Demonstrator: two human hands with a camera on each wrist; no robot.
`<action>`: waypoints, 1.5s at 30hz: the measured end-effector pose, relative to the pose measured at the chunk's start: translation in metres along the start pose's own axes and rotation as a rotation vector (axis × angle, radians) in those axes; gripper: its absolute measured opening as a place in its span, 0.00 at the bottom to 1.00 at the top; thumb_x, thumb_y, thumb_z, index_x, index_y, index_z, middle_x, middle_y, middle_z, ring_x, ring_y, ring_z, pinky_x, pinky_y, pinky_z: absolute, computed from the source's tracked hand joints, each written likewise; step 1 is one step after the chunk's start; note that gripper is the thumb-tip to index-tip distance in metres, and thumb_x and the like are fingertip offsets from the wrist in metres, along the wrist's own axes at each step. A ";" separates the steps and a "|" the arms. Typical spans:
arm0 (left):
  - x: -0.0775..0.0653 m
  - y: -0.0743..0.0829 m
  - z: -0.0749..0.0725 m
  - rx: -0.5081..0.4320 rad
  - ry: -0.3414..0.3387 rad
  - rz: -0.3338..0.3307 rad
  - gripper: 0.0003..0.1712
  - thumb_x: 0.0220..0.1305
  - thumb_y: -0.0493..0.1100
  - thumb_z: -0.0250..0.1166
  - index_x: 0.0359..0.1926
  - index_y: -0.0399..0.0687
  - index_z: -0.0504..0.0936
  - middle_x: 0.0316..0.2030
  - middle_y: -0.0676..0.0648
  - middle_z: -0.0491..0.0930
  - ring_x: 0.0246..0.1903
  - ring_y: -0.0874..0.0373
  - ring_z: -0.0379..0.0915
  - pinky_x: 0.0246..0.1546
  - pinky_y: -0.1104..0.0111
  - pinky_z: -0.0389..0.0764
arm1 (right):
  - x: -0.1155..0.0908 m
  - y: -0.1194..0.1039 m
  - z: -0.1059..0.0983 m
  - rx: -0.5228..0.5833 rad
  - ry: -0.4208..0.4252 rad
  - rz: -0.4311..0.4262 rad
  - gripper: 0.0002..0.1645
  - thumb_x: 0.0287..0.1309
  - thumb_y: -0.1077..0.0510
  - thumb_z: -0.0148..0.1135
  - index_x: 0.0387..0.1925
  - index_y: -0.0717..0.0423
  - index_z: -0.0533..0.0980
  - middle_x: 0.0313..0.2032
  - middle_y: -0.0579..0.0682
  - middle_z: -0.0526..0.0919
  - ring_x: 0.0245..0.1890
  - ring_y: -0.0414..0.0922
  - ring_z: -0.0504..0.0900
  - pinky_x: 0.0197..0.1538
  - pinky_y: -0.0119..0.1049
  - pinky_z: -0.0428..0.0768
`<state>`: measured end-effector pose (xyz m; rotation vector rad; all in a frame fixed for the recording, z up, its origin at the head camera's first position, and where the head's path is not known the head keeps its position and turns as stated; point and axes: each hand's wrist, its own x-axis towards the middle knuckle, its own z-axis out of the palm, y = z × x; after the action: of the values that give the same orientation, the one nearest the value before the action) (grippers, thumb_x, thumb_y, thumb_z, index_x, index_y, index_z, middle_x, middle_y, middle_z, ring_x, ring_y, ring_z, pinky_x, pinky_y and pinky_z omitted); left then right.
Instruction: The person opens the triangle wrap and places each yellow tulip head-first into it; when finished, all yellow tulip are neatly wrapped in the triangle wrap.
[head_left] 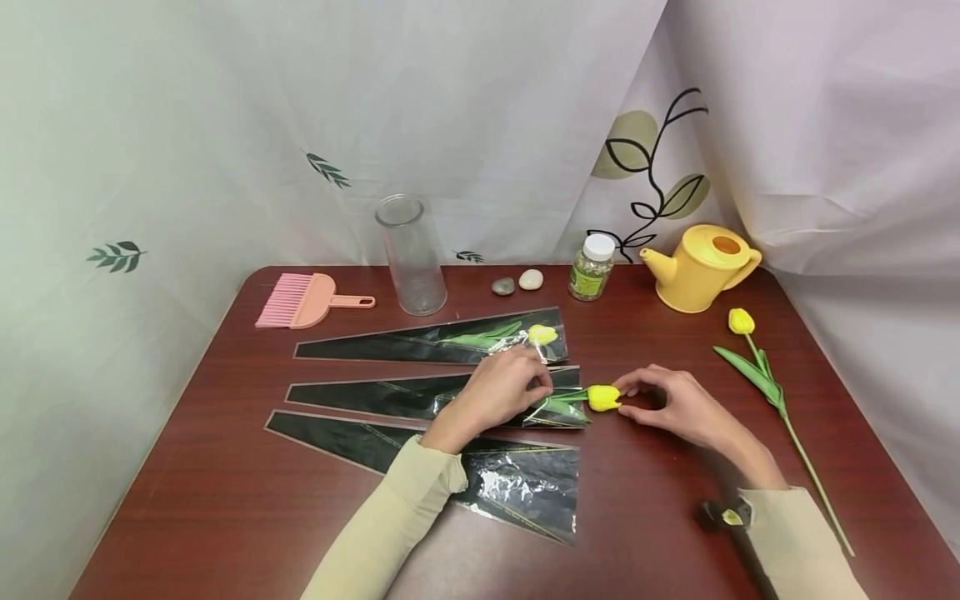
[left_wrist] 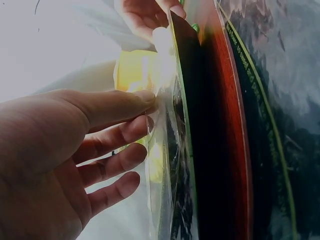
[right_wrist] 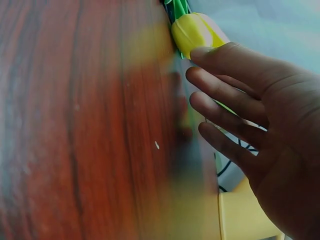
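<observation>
In the head view my left hand (head_left: 504, 387) is over the middle flower sleeve (head_left: 352, 392), a black-backed, clear-fronted wrapper lying flat. Its thumb and forefinger pinch the clear film (left_wrist: 159, 130) at the sleeve's wide opening, while the other fingers spread loosely. A yellow tulip (head_left: 603, 397) has its green stem and leaves inside that sleeve; its bloom sticks out on the right. My right hand (head_left: 678, 406) pinches the bloom's tip with thumb and forefinger, seen close up in the right wrist view on the tulip (right_wrist: 192, 35).
Behind lies a sleeve (head_left: 360, 346) with another tulip (head_left: 542, 335) inside; in front, a further sleeve (head_left: 517, 483). A loose tulip (head_left: 772, 387) lies at right. Along the back are a pink brush (head_left: 311, 302), glass vase (head_left: 416, 267), two stones (head_left: 530, 279), jar (head_left: 591, 271) and yellow watering can (head_left: 693, 271).
</observation>
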<state>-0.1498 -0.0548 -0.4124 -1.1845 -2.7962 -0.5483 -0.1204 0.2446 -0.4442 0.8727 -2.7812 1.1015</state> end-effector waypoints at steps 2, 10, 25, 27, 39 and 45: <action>0.000 0.000 0.000 -0.005 0.004 -0.002 0.04 0.62 0.49 0.70 0.35 0.58 0.88 0.35 0.60 0.79 0.38 0.64 0.74 0.36 0.70 0.77 | 0.001 -0.001 0.001 0.014 0.008 -0.001 0.19 0.48 0.60 0.77 0.43 0.46 0.82 0.37 0.38 0.82 0.36 0.37 0.80 0.40 0.29 0.78; 0.000 0.000 -0.001 -0.043 0.025 0.001 0.04 0.61 0.49 0.70 0.36 0.58 0.88 0.35 0.60 0.78 0.38 0.65 0.74 0.36 0.71 0.76 | 0.012 -0.008 0.012 0.155 -0.003 0.039 0.15 0.52 0.55 0.75 0.43 0.44 0.83 0.36 0.39 0.83 0.34 0.39 0.80 0.38 0.33 0.79; 0.001 0.001 -0.004 -0.050 0.022 -0.001 0.04 0.63 0.49 0.69 0.37 0.58 0.88 0.36 0.60 0.79 0.38 0.65 0.74 0.37 0.72 0.74 | 0.028 -0.015 0.034 0.292 -0.002 0.143 0.12 0.54 0.59 0.73 0.42 0.51 0.84 0.33 0.43 0.85 0.30 0.42 0.82 0.33 0.33 0.80; 0.001 0.002 -0.004 -0.044 0.014 -0.006 0.05 0.63 0.49 0.69 0.37 0.58 0.88 0.36 0.60 0.79 0.40 0.65 0.74 0.39 0.72 0.75 | 0.029 -0.017 0.034 0.294 -0.005 0.152 0.13 0.53 0.61 0.73 0.42 0.53 0.84 0.34 0.44 0.86 0.30 0.43 0.82 0.33 0.33 0.80; 0.001 0.001 -0.003 -0.043 0.013 -0.004 0.04 0.62 0.49 0.70 0.36 0.58 0.88 0.35 0.60 0.79 0.39 0.64 0.74 0.39 0.71 0.75 | 0.015 -0.018 0.025 0.243 0.033 0.143 0.12 0.54 0.57 0.73 0.42 0.49 0.85 0.33 0.39 0.86 0.30 0.40 0.82 0.33 0.32 0.79; -0.001 -0.001 -0.004 -0.060 0.031 0.005 0.04 0.62 0.50 0.70 0.36 0.60 0.88 0.34 0.61 0.77 0.35 0.67 0.72 0.34 0.73 0.73 | -0.024 -0.007 -0.006 0.015 0.173 0.125 0.11 0.52 0.62 0.74 0.39 0.51 0.85 0.28 0.38 0.85 0.26 0.35 0.81 0.32 0.24 0.75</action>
<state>-0.1503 -0.0571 -0.4092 -1.1827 -2.7693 -0.6480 -0.0979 0.2559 -0.4410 0.5804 -2.7179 1.1558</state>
